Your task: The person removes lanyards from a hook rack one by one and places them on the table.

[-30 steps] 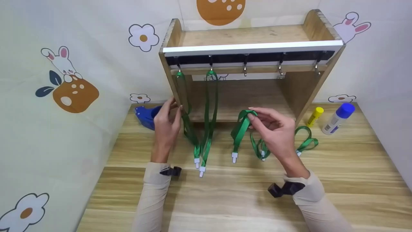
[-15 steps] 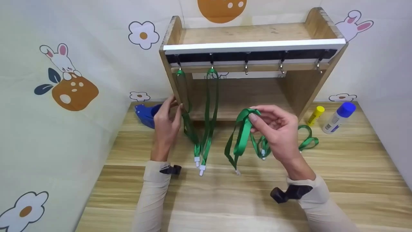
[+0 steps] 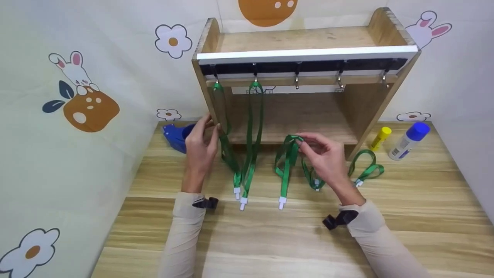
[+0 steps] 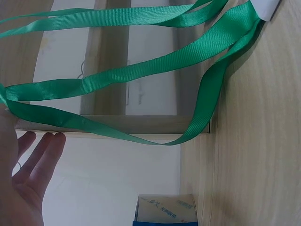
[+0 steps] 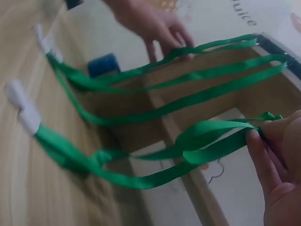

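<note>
- Wall: the backdrop [image 3: 115, 31] fills the top and left of the head view, printed with flowers, rabbits and round fruit.
- Worktop [image 3: 262, 247]: wood-grained, spanning the lower frame.
- Rack [image 3: 308, 52]: wooden, upright on the worktop, upper centre to upper right; white strip along its front.
- Hung lanyards [image 3: 251, 154]: two, green, on the two leftmost hooks; their ends reach lower centre.
- Held lanyard [image 3: 286, 170]: green, folded, just right of centre before the rack; its white clip [image 3: 282, 202] is lowermost.
- Loose lanyards [image 3: 372, 168]: two, green, on the worktop; one right of centre, partly behind the right hand [image 3: 324, 154], the other farther right.
- Right hand: right of centre; pinches the held lanyard between thumb and fingers.
- Left hand [image 3: 200, 144]: left of centre; spread wide, straight fingers against the rack's left side, thumb near its front edge.
- Blue item [image 3: 175, 137]: left of the rack, partly behind the left hand; type cannot be told.
- Bottle [image 3: 409, 141]: white, blue-capped, standing at centre right.
- Yellow tube [image 3: 381, 138]: standing between rack and bottle.
- Hooks [image 3: 297, 80]: five, metal, in a row along the rack's dark strip.
</note>
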The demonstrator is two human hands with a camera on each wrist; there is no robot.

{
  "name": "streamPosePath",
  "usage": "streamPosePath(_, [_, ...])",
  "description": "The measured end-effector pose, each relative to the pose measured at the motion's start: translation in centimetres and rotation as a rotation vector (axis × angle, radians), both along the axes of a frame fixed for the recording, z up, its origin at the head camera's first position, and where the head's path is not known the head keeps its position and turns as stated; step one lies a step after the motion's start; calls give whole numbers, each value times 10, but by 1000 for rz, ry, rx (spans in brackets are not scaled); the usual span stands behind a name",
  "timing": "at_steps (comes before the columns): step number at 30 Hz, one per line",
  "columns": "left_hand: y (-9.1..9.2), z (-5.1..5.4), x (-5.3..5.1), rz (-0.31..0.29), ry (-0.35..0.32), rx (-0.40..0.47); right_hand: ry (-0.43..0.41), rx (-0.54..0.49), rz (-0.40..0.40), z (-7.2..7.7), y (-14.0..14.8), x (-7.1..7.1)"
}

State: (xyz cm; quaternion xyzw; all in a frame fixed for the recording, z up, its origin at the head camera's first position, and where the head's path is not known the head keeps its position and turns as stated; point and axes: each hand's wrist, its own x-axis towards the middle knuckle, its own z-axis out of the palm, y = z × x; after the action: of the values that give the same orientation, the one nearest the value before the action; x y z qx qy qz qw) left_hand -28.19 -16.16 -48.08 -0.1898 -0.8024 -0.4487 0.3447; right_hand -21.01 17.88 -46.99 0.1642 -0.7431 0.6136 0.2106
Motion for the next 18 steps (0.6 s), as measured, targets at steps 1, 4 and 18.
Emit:
streamPosePath(1, [0,0,0,-5,0,4,39,53,-13,-3,1,-1])
streamPosePath(4, [-1,0,1,-13,-12,8,161,191,-34,-11,4,-3])
streamPosePath(18, [0,0,1,32,-18,-17,241,417,3,-20,7,0])
